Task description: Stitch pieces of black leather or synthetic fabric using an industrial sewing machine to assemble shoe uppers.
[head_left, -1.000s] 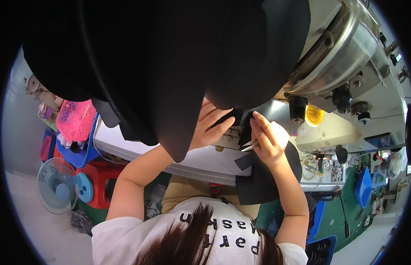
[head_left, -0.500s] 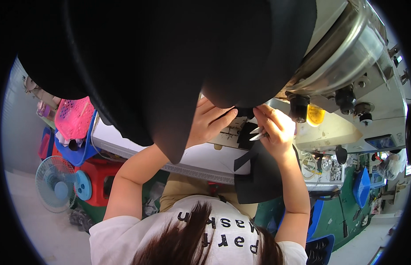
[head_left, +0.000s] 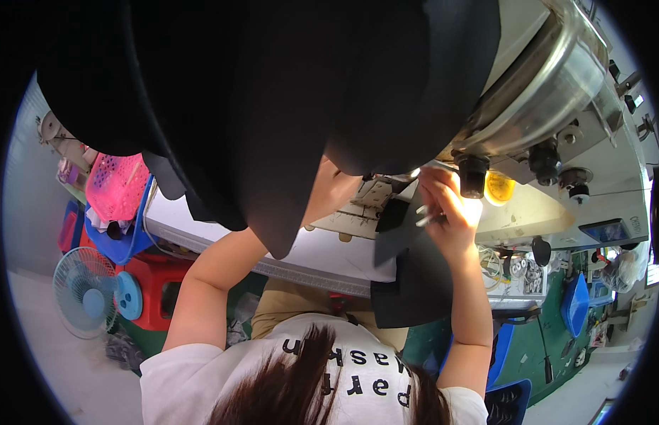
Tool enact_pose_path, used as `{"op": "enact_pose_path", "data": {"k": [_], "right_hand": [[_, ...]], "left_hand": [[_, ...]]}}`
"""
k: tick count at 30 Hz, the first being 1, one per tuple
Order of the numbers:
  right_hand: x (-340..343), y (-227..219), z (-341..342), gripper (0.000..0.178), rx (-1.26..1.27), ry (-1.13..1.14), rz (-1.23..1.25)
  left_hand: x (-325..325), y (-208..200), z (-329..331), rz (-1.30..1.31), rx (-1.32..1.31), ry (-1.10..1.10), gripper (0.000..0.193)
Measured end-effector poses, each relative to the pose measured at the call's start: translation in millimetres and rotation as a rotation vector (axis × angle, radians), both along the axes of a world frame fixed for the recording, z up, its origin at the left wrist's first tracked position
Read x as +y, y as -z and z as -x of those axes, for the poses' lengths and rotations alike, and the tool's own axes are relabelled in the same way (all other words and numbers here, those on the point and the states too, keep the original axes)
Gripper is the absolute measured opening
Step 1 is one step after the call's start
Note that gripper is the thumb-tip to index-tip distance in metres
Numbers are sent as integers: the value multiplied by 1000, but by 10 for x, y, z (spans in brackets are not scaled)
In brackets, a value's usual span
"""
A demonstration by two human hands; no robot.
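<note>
My right hand [head_left: 448,212] is closed around a pair of thread snips [head_left: 423,216]; two bright metal tips stick out on the palm side. Its fingertips are up by the sewing machine [head_left: 535,106], just left of a black knob. My left hand [head_left: 333,190] is over the machine bed [head_left: 358,212], its fingers mostly hidden behind a large dark shape [head_left: 273,106] that fills the upper view. Whether those fingers hold anything cannot be seen. Black fabric [head_left: 421,276] hangs over the table's front edge, beneath my right wrist.
The white table [head_left: 329,255] has a ruler strip along its front edge. On the left are a pink basket [head_left: 118,188], a red stool [head_left: 154,287] and a fan [head_left: 86,294]. A yellow round part [head_left: 499,188] shows under the machine head. Blue bins [head_left: 576,304] stand on the right.
My left hand has shifted up and its fingers have gone behind the dark shape. My right hand has turned slightly, still with the snips, and its fingertips have come apart from the left hand's.
</note>
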State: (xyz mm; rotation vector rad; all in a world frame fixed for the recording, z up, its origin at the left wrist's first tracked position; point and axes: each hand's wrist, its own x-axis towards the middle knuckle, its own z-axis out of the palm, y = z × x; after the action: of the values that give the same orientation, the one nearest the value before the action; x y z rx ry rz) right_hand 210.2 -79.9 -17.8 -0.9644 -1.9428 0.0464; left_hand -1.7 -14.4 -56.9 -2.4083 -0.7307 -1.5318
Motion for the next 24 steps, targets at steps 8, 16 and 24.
{"op": "enact_pose_path", "data": {"k": [8,16,24], "right_hand": [[-204,-38,34,30,-64,-70,62],[-245,86,212,24,-105,-123,153],[-270,188,251,27,-128,-121,158]], "left_hand": [[-1708,-1125,138,689,-607,846,9],[-2610,-980,291,653,-658,927,5],[-2615,-1045,286,575,-668,1083,1]]}}
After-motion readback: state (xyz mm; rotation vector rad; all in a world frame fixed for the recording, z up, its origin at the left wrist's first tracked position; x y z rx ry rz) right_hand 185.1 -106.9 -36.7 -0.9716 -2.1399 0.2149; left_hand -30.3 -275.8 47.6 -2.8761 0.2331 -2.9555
